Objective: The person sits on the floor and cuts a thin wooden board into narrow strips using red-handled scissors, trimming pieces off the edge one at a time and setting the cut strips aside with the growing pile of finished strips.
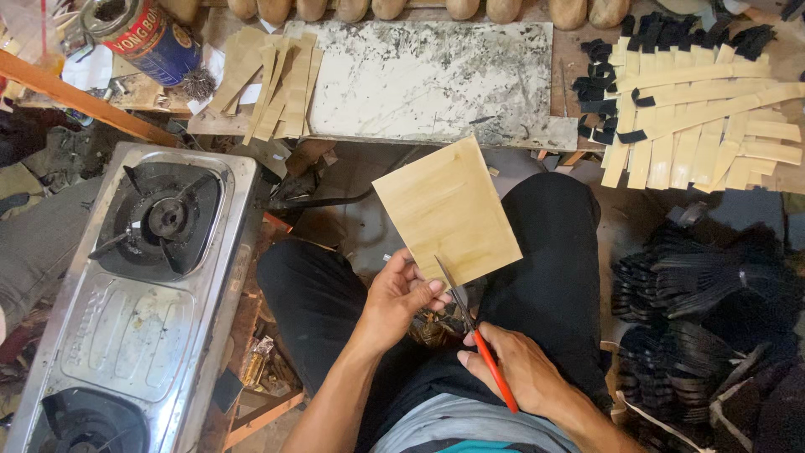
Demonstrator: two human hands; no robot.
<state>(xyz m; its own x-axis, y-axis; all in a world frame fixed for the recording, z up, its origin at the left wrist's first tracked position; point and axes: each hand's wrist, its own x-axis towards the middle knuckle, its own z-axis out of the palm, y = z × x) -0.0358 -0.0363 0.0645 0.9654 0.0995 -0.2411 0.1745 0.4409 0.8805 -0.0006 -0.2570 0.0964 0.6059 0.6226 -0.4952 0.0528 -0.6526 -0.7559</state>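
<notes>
Left hand [401,298] closed in a pinching grip on the near edge of a tan sheet [447,211], held tilted above the lap. Right hand [516,365] wrapped around red-handled scissors [474,327], blades at that same lower edge, just beside the left fingers

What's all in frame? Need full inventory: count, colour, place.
tan sheet: 1, tan, centre, held over the lap
scissors: 1, red handles, blades at the sheet's lower edge
tan strips: many, tan, upper right
second strip stack: several, tan, upper left of slab
stone slab: 1, white, stained, top centre
gas stove: 1, steel, left
tin can: 1, blue and red, top left
black pieces: many, black, right
left hand: holds the sheet
right hand: holds the scissors
</notes>
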